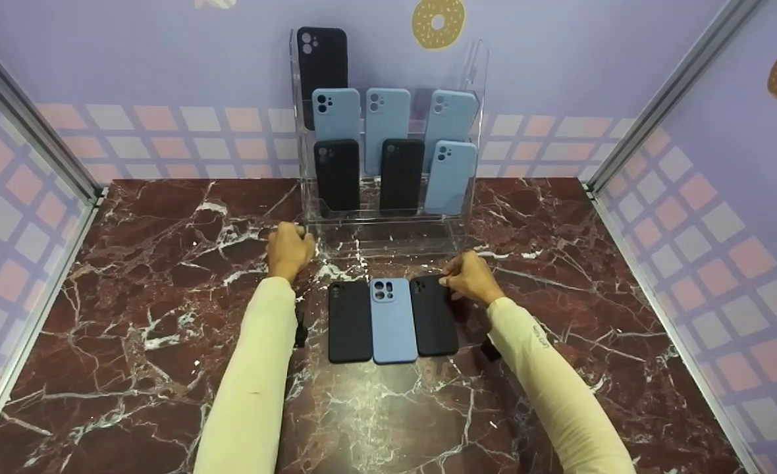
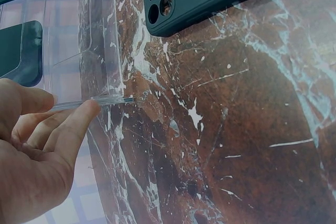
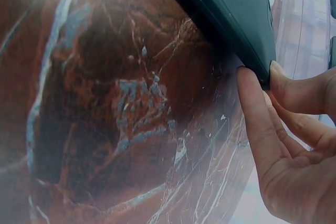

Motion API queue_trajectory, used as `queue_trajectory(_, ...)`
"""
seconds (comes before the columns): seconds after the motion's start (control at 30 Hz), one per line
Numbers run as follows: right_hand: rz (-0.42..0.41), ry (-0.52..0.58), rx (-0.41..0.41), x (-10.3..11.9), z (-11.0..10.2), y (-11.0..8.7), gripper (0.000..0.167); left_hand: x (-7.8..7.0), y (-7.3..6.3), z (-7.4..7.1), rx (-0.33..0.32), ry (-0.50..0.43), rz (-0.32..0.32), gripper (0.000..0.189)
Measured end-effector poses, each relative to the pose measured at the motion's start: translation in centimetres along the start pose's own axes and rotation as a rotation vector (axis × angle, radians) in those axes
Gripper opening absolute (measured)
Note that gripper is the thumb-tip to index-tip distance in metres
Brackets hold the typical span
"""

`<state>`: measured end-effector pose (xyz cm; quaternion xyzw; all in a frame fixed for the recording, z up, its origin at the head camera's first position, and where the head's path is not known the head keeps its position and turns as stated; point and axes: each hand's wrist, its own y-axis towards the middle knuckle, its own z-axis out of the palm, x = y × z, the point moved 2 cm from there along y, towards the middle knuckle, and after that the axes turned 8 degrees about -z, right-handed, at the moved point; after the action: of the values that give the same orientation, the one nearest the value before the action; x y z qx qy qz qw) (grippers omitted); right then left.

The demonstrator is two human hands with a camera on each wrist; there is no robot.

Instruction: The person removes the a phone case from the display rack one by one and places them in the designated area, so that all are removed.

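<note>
Three phone cases lie side by side on the marbled table: a black phone case (image 1: 349, 322) at left, a light blue phone case (image 1: 394, 322) in the middle and another black phone case (image 1: 436, 319) at right. My right hand (image 1: 471, 276) pinches the right black case at its upper right corner; in the right wrist view thumb and fingers meet on that case (image 3: 236, 19). Behind them stands a clear display stand (image 1: 388, 217). With thumb and fingers, my left hand (image 1: 290, 250) grips the stand's lower left edge, seen close in the left wrist view (image 2: 100, 100).
On the stand's tiers lean several black and light blue phone cases, among them a tall black one (image 1: 322, 66) at upper left and a blue one (image 1: 451, 178) at lower right. Patterned walls (image 1: 184, 79) with metal corner posts enclose the table (image 1: 164, 368).
</note>
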<state>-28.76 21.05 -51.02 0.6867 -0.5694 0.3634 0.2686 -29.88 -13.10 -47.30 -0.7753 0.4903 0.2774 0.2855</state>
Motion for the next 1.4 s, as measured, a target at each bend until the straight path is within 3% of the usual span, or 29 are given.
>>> queue_trajectory(0.2, -0.031, -0.033, 0.014, 0.0, 0.1, 0.1, 0.015, 0.0, 0.0, 0.1, 0.0, 0.003, 0.009, 0.027)
queue_trajectory(0.43, -0.058, -0.16, 0.01, 0.3, 0.0, 0.2, 0.015, 0.0, -0.1, 0.1, 0.001, -0.001, -0.002, 0.027)
queue_trajectory(0.63, -0.148, -0.308, -0.087, 1.9, -1.6, 0.9, 0.017, -0.1, -0.1, 0.0, -0.01, -0.001, 0.0, 0.026)
queue_trajectory(0.87, -0.193, -0.344, -0.197, 5.0, -4.8, 2.1, 0.035, 0.0, 0.0, 0.0, -0.008, -0.004, 0.006, 0.026)
queue_trajectory(1.07, -0.272, -0.384, -0.301, 7.8, -7.2, 3.4, 0.041, 0.1, 0.1, -0.1, -0.01, -0.008, 0.012, 0.025)
queue_trajectory(1.4, -0.416, -0.453, -0.393, 9.7, -9.0, 5.7, 0.056, 0.0, 0.0, 0.0, 0.002, -0.014, -0.005, 0.026)
